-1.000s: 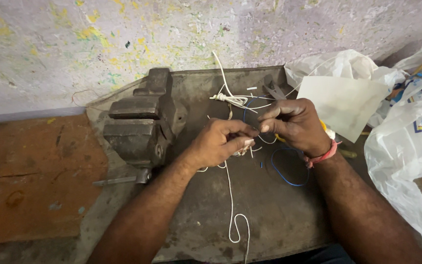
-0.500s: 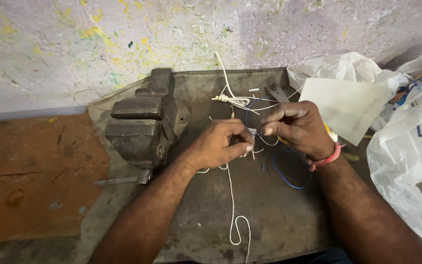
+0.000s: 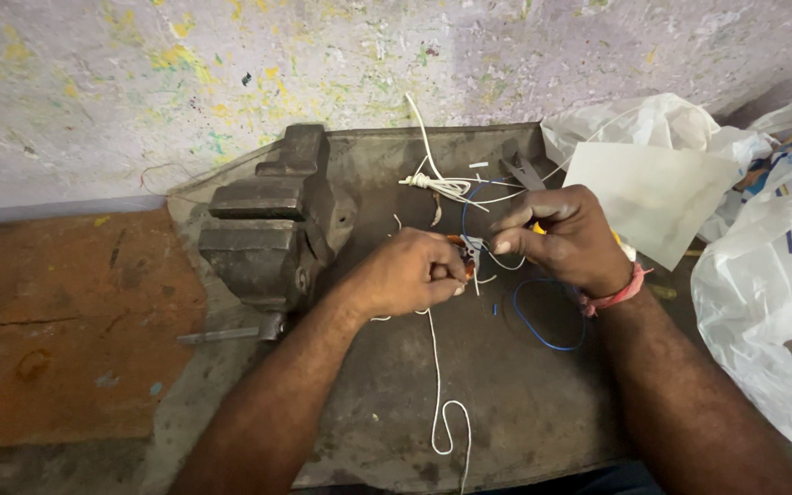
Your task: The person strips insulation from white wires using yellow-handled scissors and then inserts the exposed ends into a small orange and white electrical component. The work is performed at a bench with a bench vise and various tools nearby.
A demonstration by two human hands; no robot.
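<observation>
My left hand (image 3: pixel 412 273) is closed around a thin white wire (image 3: pixel 436 385) that trails down toward the bench's front edge and loops. My right hand (image 3: pixel 568 236), with a pink band at the wrist, grips a small tool with a yellow handle; its metal tip (image 3: pixel 470 247) meets the wire between the two hands. A blue wire (image 3: pixel 543 312) curls on the metal plate (image 3: pixel 387 403) just below my right hand. What exactly the fingertips pinch is too small to tell.
A heavy dark bench vise (image 3: pixel 263 229) stands at the left of the plate. A bundle of white wires (image 3: pixel 442 186) and dark pliers (image 3: pixel 522 170) lie behind my hands. White plastic bags (image 3: pixel 763 275) and a paper sheet (image 3: pixel 643 197) fill the right. An orange wooden surface (image 3: pixel 57 321) lies left.
Both hands stay together over the plate, working the wire with small finger movements. Nothing else has moved.
</observation>
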